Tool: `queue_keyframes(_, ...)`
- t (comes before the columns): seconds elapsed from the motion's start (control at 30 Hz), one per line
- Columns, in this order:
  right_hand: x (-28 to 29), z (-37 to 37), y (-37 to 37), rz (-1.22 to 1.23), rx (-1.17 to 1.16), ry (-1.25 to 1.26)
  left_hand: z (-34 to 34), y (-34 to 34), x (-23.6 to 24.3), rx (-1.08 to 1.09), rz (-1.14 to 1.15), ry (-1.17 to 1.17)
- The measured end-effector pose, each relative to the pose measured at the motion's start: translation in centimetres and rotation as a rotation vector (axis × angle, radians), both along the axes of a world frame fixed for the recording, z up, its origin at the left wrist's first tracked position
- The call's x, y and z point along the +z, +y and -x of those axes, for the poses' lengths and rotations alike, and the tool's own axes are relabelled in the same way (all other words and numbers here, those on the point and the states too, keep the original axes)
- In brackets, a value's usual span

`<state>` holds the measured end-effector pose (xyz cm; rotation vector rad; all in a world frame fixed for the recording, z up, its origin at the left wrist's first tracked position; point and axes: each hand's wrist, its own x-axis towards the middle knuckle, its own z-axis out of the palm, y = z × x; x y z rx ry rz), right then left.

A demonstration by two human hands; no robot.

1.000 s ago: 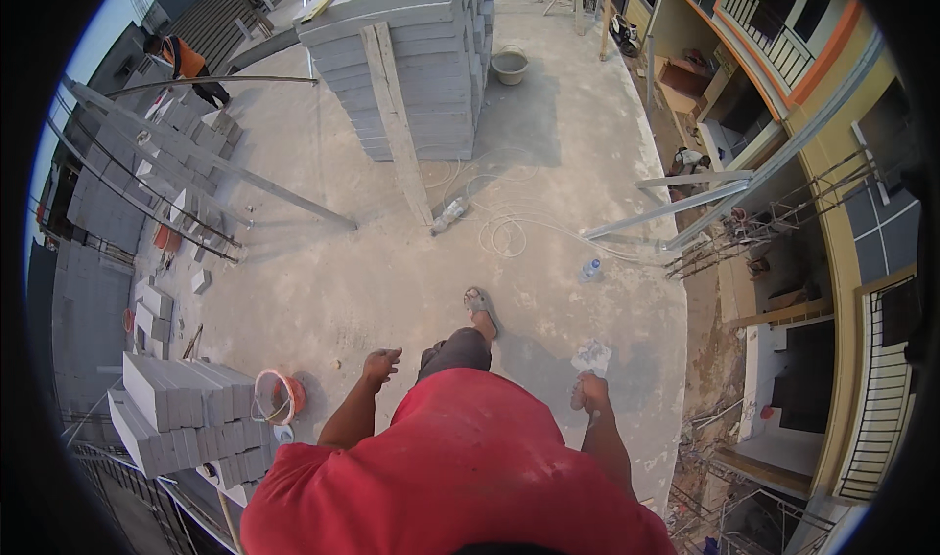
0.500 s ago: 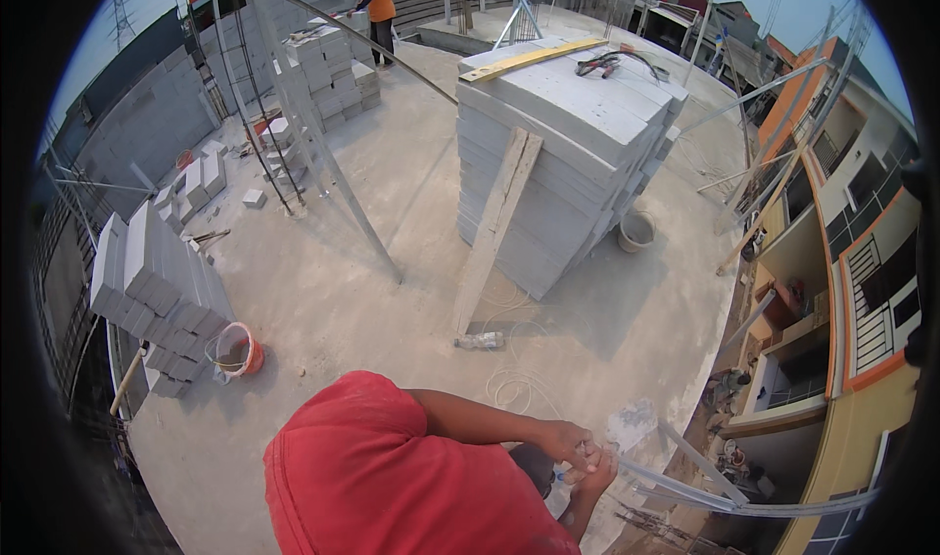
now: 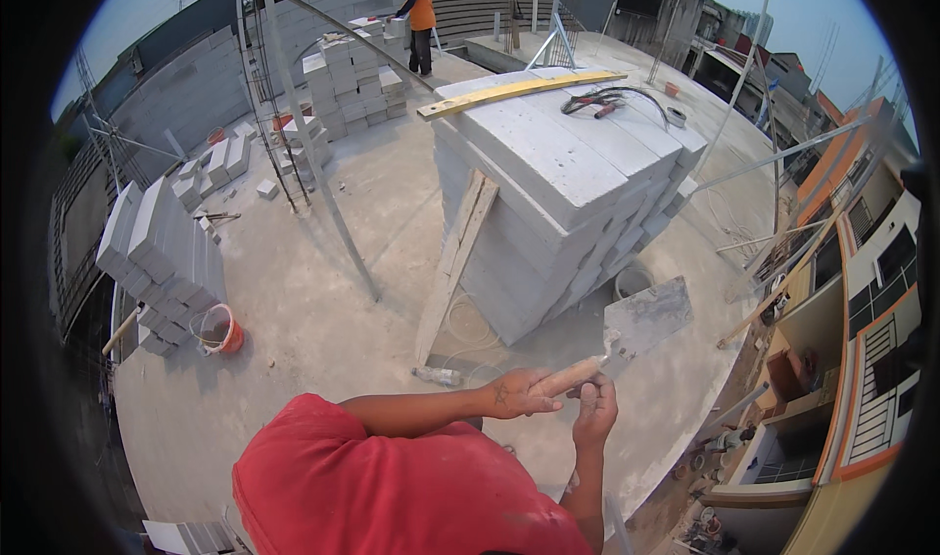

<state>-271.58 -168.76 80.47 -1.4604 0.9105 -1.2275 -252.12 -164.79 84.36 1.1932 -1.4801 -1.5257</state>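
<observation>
Trowel (image 3: 638, 326): positioned on the near side of the tall block stack (image 3: 548, 217), to the right of the stack's lowest near corner, and held above the concrete floor (image 3: 323, 384). Its pale handle (image 3: 570, 377) slopes up and to the right; its flat, grey, roughly rectangular blade (image 3: 658, 308) extends beyond both hands.

Left hand (image 3: 521, 394): closed around the butt end of the handle, with the trowel projecting ahead and to the right of it. Right hand (image 3: 594, 413): fingers curled, placed just below the handle near the blade end. Contact between the right hand and the handle cannot be confirmed at this angle, so its grip cannot be stated. The two hands are near each other, with a narrow gap between.

Surrounding items, relative to the tall block stack:
- Yellow straightedge (image 3: 519, 93): on top, along the left edge.
- Dark cable (image 3: 595, 99): on top, right of the straightedge.
- Wooden plank (image 3: 458, 261): leaning against the near face.
- Clear bottle (image 3: 437, 375): lying at the near side, close to the plank's foot.
- Grey bucket (image 3: 633, 281): beside the right face, partly hidden by the blade.
- Orange bucket (image 3: 223, 332): well to the left.
</observation>
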Motion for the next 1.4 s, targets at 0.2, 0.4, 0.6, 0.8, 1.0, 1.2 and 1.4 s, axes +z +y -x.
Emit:
queue_keyframes(0.2, -9.9, 4.5, -11.2, -0.318, 0.091, 0.392, -6.1, -10.5, 5.0, 0.451, 0.201, -0.102)
queue_keyframes(0.4, -27.3, 13.3, -9.4, -1.162, -0.189, 0.523, -14.5, -21.4, 6.2, 0.585, 0.219, -0.078)
queue_keyframes(0.6, -31.2, 16.6, -9.3, -1.406, -0.369, 0.354, -18.5, -30.1, 5.4, 0.611, 0.182, 0.074)
queue_keyframes(0.8, -28.9, 16.4, -14.4, -1.364, -0.378, 0.315, -19.8, -35.3, 6.5, 0.988, 0.289, -0.248)
queue_keyframes(1.0, -26.3, 15.6, -26.1, -1.181, -0.278, 0.356, -20.3, -33.8, 5.2, 1.124, 0.244, -0.186)
queue_keyframes(1.2, -23.1, 13.5, -39.6, -0.977, -0.15, 0.392, -19.3, -28.0, 0.1, 1.47, 0.277, -0.137)
queue_keyframes(1.4, -27.9, 15.6, -40.8, -1.117, 0.192, 0.685, -11.2, -15.9, -15.7, 1.58, -0.393, -0.19)
